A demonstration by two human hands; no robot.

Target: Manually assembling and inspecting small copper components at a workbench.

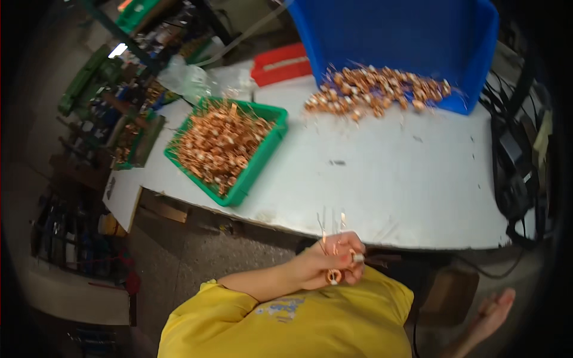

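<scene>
My left hand (331, 262), in front of my yellow shirt just off the table's near edge, is closed around a few small copper wire coils (334, 277). Each coil is ring-shaped, and thin straight wire leads stick up past the fingers. A pale part of another coil (357, 258) shows between the fingertips. Farther right and lower, away from the table, my right hand (494, 311) is raised with nothing visible in it. Its fingers are somewhat blurred but look stretched out, apart from the thumb.
A green tray (256, 173) heaped with copper coils stands on the white table (382, 179). Behind it are a red box (280, 64) and clear plastic bags (191, 80). More coils (382, 89) spill from a tipped blue bin (394, 36). Black cables (507, 173) hang at the right edge.
</scene>
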